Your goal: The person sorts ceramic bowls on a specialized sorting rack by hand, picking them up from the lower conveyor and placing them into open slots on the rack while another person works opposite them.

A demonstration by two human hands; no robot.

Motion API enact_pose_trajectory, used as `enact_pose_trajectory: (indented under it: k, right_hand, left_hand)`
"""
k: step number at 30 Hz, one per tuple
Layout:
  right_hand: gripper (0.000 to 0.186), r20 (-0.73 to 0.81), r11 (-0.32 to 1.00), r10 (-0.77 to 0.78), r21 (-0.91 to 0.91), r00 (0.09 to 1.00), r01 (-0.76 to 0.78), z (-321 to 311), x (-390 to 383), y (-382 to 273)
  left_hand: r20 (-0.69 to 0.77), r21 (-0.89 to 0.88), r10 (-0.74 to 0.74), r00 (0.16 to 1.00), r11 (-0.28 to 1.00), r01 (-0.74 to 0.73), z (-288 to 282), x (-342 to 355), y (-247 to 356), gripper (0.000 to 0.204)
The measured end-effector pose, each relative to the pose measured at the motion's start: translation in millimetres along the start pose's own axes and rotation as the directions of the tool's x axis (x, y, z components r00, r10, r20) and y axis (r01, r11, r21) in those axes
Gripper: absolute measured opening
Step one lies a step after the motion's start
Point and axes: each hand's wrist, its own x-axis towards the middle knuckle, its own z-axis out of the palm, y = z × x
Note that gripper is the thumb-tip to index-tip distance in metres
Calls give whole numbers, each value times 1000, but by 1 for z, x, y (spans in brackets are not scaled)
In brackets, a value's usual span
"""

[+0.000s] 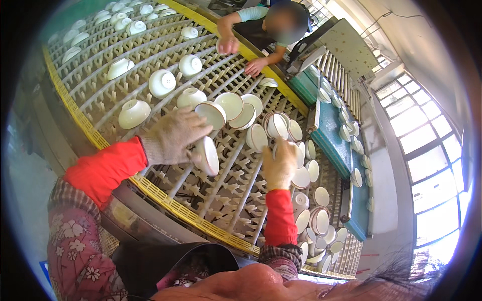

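Note:
My left hand [175, 136], in a knitted glove, closes on a white bowl [207, 156] tilted on its side. Its fingers also reach a second bowl [211, 115] with a brown rim. In a matching glove, my right hand [279, 168] has its fingers closed at a white bowl [277, 126] among a cluster; the fingertips are partly hidden. Between my hands lie several more bowls, such as a tilted bowl [256, 138]. Farther off, upturned bowls [162, 83] rest on the rack conveyor [226, 170], which has rods and small pegs.
A co-worker's hands [256, 66] work over the far yellow edge rail [201, 22]. The near yellow rail [186, 208] runs below my forearms. Heaped bowls [319, 220] crowd the right end. A green belt [334, 143] beyond carries more bowls.

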Motion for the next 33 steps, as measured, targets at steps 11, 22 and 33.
enact_pose_trajectory:
  k: [11,22,33]
  right_hand:
    - [45,246,947,246,-267,938,-179,9,-33,50]
    - [44,370,930,284,120,884,-349,-11,-61,-5]
    - [37,456,880,328,169,827,-443,-12,-67,13]
  left_hand:
    - [158,15,-49,986,999,47,-5,17,43,45]
    - [516,-624,-499,696,338,705,28,38,77,25]
    - [18,-597,-473,881,701,389,-55,12,-46,32]
